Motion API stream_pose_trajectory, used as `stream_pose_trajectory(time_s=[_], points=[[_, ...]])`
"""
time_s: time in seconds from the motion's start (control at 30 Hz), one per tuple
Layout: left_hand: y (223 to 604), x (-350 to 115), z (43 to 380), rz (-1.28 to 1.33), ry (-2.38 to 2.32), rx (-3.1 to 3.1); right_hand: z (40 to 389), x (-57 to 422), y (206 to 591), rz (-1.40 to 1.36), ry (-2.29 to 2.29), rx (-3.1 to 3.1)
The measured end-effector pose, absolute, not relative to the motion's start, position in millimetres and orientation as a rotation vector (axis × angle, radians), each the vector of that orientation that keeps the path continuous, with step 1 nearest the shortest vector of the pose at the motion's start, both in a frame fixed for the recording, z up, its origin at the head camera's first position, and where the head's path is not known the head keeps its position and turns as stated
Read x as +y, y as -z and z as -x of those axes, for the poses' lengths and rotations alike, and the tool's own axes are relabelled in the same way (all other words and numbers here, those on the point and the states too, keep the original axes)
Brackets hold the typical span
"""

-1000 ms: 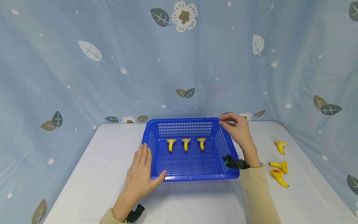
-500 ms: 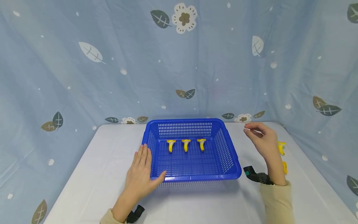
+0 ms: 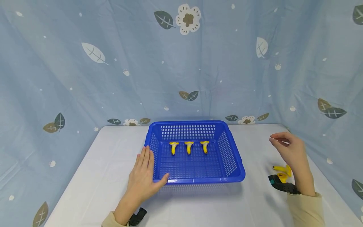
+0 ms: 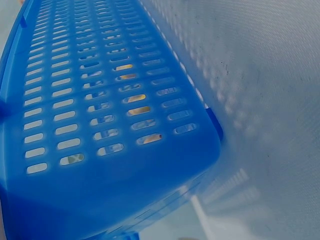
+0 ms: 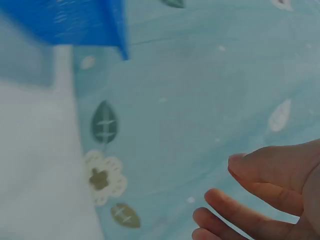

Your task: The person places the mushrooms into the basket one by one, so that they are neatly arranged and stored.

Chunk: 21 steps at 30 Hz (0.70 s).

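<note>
A blue plastic basket (image 3: 198, 180) with slotted walls stands on the white table. Inside it, 3 small yellow trumpet-shaped pieces (image 3: 188, 148) lie in a row, flared tops toward the back and dark tips toward the front. My left hand (image 3: 141, 178) rests on the basket's front left corner, fingers straight along the rim and thumb spread. Over the table's right side is my right hand (image 3: 293, 153), thumb and fingers loosely bent. The right wrist view shows a gap between thumb (image 5: 265, 167) and fingers, with nothing held.
More yellow trumpet-shaped pieces (image 3: 280, 169) lie on the right of the white table (image 3: 119, 138), partly behind the right wrist's black camera strap (image 3: 283, 186). A blue patterned curtain (image 3: 141, 63) hangs behind the table and along its sides.
My right hand has moved from the basket's back right corner out to the right, over the loose yellow pieces' side. The left hand and the pieces in the basket have stayed put.
</note>
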State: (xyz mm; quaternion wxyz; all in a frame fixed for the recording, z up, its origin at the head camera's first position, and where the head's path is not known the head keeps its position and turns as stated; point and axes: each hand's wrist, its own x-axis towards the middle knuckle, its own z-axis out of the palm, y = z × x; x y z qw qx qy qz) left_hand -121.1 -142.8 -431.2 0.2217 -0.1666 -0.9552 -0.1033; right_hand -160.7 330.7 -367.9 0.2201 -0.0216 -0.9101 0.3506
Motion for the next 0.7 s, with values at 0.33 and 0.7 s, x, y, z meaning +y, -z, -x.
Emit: stream_pose_trajectory(time_s=[0.33, 0.7], points=[[431, -144, 120, 0.453, 0.289, -2.641, 140, 364, 393, -0.110, -0.878, -2.675], [430, -143, 120, 0.461, 0.291, -2.641, 122, 391, 419, -0.317, -0.760, -3.058]])
